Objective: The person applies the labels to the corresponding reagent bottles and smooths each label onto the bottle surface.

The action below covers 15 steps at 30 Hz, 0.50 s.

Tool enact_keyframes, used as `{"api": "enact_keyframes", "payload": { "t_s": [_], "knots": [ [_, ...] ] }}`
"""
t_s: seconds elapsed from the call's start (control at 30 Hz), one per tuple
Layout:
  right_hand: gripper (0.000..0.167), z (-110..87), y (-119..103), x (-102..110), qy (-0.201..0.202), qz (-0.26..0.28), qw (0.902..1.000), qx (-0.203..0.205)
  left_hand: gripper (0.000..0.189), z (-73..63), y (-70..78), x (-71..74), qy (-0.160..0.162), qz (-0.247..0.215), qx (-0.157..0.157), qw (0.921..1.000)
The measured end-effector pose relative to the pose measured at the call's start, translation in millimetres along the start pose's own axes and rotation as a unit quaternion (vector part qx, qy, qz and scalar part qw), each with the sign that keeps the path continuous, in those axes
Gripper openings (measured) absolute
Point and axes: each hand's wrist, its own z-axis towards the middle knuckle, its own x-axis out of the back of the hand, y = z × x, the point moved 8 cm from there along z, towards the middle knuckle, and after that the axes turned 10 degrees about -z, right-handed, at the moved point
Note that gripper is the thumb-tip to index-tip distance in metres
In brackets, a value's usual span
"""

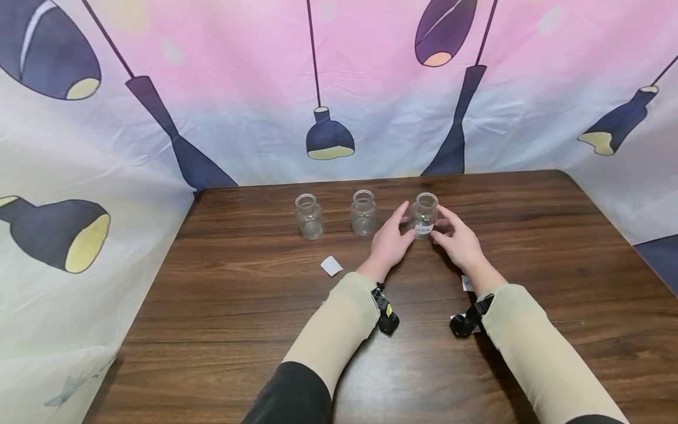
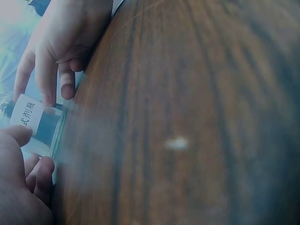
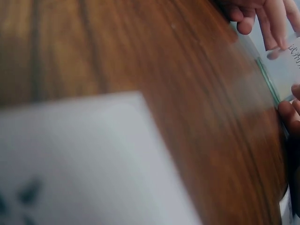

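A small clear glass reagent bottle (image 1: 426, 207) stands upright on the wooden table, with a white label (image 1: 424, 229) bearing printed characters on its front. My left hand (image 1: 391, 240) holds it from the left, its thumb (image 2: 19, 134) lying on the label's edge in the left wrist view. From the right, my right hand (image 1: 462, 240) holds the same bottle, fingertips at the label's other side. Both thumbs are in front and the other fingers reach around the sides, partly hidden behind the glass. In the right wrist view, only the bottle's lower part (image 3: 269, 77) shows.
Two more clear glass bottles (image 1: 309, 218) (image 1: 364, 214) stand to the left, without visible labels. A white slip (image 1: 332, 265) lies before them. Another white slip (image 1: 467, 283) sits by my right wrist; a printed one (image 3: 84, 150) looms large in the right wrist view. A patterned cloth (image 1: 265, 135) hangs behind.
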Motion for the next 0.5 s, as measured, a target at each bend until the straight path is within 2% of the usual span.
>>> {"api": "enact_keyframes", "payload": {
  "t_s": [0.23,0.37,0.5],
  "knots": [
    [0.066,-3.8,0.1,3.6,-0.047,0.094,0.9945,-0.006,0.068,-6.4,-1.2,6.9,0.001,-0.068,0.001,0.9977],
    [0.067,-9.7,-1.5,11.2,-0.064,0.103,0.9926,-0.006,0.07,-12.2,-1.7,9.4,-0.004,-0.091,0.001,0.9959],
    [0.067,-13.4,-1.2,19.5,-0.07,0.088,0.9937,-0.001,0.072,-18.2,-3.1,11.8,-0.014,-0.094,0.005,0.9954]
  ]
}}
